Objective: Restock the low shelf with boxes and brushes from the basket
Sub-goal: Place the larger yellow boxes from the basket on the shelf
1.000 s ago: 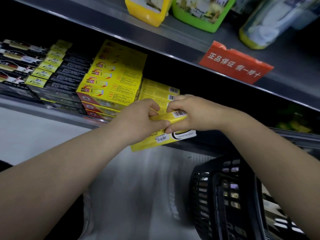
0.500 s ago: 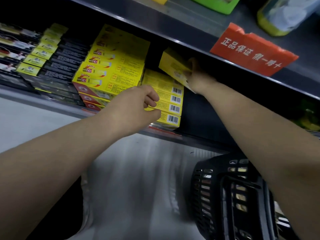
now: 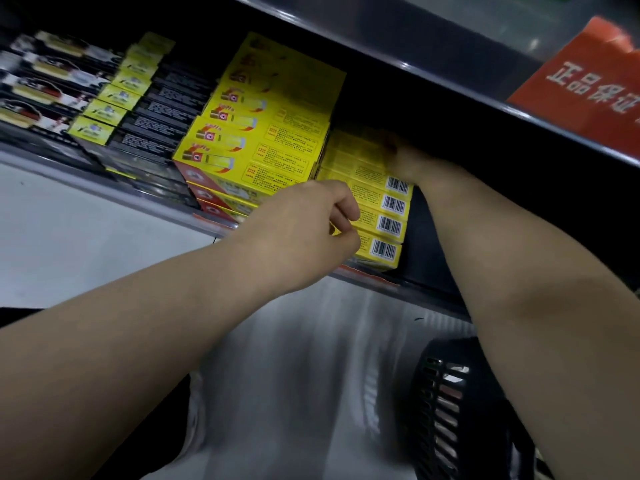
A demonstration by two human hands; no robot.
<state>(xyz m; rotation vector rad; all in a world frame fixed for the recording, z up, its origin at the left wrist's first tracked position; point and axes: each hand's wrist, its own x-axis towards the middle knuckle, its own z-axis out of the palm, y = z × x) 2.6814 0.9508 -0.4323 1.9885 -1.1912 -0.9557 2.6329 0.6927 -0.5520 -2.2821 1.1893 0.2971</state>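
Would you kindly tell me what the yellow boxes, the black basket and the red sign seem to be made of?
The yellow boxes look like thin printed cardboard, lightly glossy: sharp folded edges, barcodes. The basket seems moulded black plastic, matt, with a slotted lattice wall. The red sign may be card or plastic sheet; blur leaves it open.

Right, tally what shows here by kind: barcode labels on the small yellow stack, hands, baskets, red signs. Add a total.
barcode labels: 4
hands: 2, the left hand and the right hand
black basket: 1
red sign: 1
total: 8
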